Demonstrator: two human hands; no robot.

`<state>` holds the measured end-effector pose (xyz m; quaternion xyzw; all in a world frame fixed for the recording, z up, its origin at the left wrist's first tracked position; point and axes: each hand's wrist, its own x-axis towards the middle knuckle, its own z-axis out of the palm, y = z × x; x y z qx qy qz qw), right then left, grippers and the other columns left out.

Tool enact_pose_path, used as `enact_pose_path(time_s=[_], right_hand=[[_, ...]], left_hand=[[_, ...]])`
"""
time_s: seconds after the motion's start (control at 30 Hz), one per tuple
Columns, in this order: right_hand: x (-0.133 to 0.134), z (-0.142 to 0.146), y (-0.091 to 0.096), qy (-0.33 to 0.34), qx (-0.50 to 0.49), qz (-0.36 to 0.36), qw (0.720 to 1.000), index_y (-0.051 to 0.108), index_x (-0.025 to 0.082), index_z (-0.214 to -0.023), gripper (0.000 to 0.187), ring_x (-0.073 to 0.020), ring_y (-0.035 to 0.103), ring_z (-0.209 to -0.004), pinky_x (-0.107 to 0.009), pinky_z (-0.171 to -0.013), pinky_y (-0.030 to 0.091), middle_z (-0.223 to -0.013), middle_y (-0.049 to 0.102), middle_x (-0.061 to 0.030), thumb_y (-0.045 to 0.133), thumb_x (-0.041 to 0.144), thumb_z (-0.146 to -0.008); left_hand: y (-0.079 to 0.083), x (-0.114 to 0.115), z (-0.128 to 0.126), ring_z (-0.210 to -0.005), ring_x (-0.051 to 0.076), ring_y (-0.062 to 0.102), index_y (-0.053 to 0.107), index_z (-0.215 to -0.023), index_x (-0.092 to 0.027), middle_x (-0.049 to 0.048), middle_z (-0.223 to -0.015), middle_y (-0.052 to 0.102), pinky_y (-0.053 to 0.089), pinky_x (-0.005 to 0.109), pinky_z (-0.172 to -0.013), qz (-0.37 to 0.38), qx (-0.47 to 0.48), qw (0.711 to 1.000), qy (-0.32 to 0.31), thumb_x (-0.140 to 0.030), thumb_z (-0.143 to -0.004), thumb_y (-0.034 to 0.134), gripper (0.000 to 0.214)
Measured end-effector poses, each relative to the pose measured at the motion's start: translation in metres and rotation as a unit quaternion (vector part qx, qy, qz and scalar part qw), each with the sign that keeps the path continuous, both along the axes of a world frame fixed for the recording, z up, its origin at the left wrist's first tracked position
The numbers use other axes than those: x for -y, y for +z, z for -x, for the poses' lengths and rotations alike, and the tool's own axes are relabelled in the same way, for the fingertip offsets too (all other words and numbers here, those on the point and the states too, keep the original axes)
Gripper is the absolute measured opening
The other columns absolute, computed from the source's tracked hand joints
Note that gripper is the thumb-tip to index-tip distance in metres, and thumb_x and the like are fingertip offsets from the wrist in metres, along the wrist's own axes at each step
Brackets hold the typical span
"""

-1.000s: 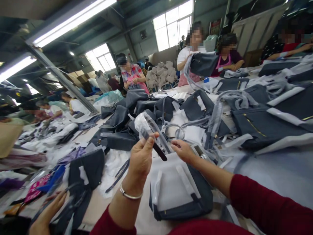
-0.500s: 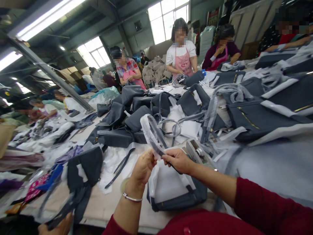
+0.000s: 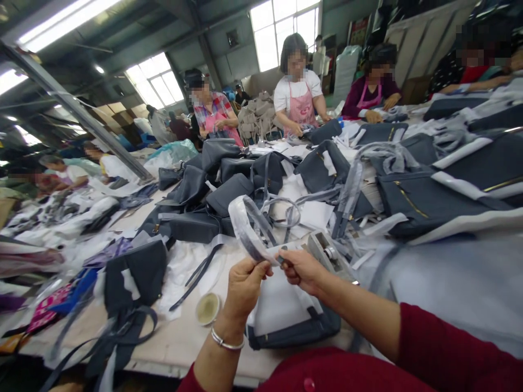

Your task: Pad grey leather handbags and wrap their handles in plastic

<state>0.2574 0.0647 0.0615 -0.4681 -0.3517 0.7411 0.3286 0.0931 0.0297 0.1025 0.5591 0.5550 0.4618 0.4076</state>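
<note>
Both my hands grip a dark grey bag strap (image 3: 249,239) covered in clear plastic film, which loops up above them. My left hand (image 3: 247,280) pinches the film-covered part between thumb and fingers. Just to its right, my right hand (image 3: 302,269) is closed around the strap's end, and a short dark tip shows at its thumb. Below them lies a dark grey bag (image 3: 296,337) with white sheet (image 3: 281,313) over its front. Beside my left wrist is a tape roll (image 3: 208,309). A grey metal tape dispenser (image 3: 329,253) stands behind my right hand.
Dark grey bags (image 3: 196,226) are heaped mid-table, and film-wrapped straps (image 3: 349,196) lie to their right. Larger zippered bags (image 3: 429,201) cover the right side. Another bag (image 3: 137,277) with a loose strap lies at left. Several co-workers, one in a striped apron (image 3: 301,103), are across the table.
My hands shift slightly, and the right one turns with its fingers curled in. The strap loop tilts left. The tape roll shows more fully. A co-worker's hand at lower left has mostly left view.
</note>
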Motion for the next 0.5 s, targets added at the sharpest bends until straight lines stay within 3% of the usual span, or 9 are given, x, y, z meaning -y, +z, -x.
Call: enact_pose_path(time_s=[0.07,0.1,0.17,0.23,0.37,0.5], right_hand=[[-0.002,0.002,-0.002,0.008,0.074,-0.118,0.99,0.06,0.016,-0.083,0.02,-0.0073,0.033,-0.043,-0.02,-0.043,0.024,-0.054,0.044,0.0055,0.049,0.033,-0.087],[-0.002,0.002,-0.003,0.028,0.119,-0.206,0.971,0.061,0.016,-0.08,0.018,-0.0087,0.04,-0.048,-0.021,-0.048,0.03,-0.056,0.048,0.0036,0.05,0.029,-0.086],[0.001,0.0,-0.005,0.071,0.203,-0.38,0.9,0.064,0.017,-0.08,0.019,-0.0118,0.051,-0.062,-0.023,-0.06,0.038,-0.065,0.057,0.0,0.048,0.022,-0.088],[0.004,-0.002,-0.007,0.095,0.289,-0.489,0.818,0.067,0.019,-0.089,0.022,-0.0141,0.053,-0.07,-0.024,-0.067,0.039,-0.073,0.061,-0.002,0.045,0.017,-0.089],[0.005,-0.007,-0.014,0.092,0.418,-0.582,0.692,0.067,0.017,-0.093,0.024,-0.016,0.049,-0.067,-0.026,-0.062,0.035,-0.072,0.058,-0.0047,0.044,0.012,-0.089],[0.003,-0.008,-0.018,0.087,0.426,-0.646,0.628,0.066,0.015,-0.091,0.023,-0.0166,0.047,-0.067,-0.027,-0.062,0.034,-0.071,0.056,-0.0055,0.043,0.013,-0.091]], left_hand=[[0.001,0.001,0.0,-0.058,0.013,0.053,0.068,-0.062,-0.016,0.0019,-0.058,0.062,0.042,0.025,-0.06,0.019,-0.004,1.0,0.001,-0.038,-0.08,0.068,0.028],[0.0,0.001,0.0,-0.057,0.013,0.052,0.067,-0.06,-0.016,0.0014,-0.057,0.061,0.041,0.024,-0.06,0.026,-0.005,1.0,0.005,-0.039,-0.079,0.069,0.029],[-0.002,-0.001,0.001,-0.057,0.012,0.051,0.066,-0.06,-0.015,0.0009,-0.056,0.059,0.041,0.023,-0.059,0.046,0.0,0.999,0.004,-0.04,-0.078,0.069,0.031],[-0.006,-0.004,0.002,-0.056,0.011,0.051,0.066,-0.063,-0.014,0.0003,-0.056,0.058,0.041,0.022,-0.057,0.078,0.024,0.997,-0.004,-0.041,-0.076,0.072,0.03],[-0.015,-0.007,0.0,-0.049,0.007,0.048,0.065,-0.082,-0.015,-0.001,-0.065,0.061,0.042,0.02,-0.051,0.185,0.142,0.972,-0.016,-0.042,-0.066,0.081,0.035],[-0.022,-0.006,0.002,-0.05,0.005,0.047,0.062,-0.086,-0.014,-0.0002,-0.071,0.061,0.046,0.021,-0.053,0.273,0.21,0.938,-0.049,-0.04,-0.063,0.084,0.041]])
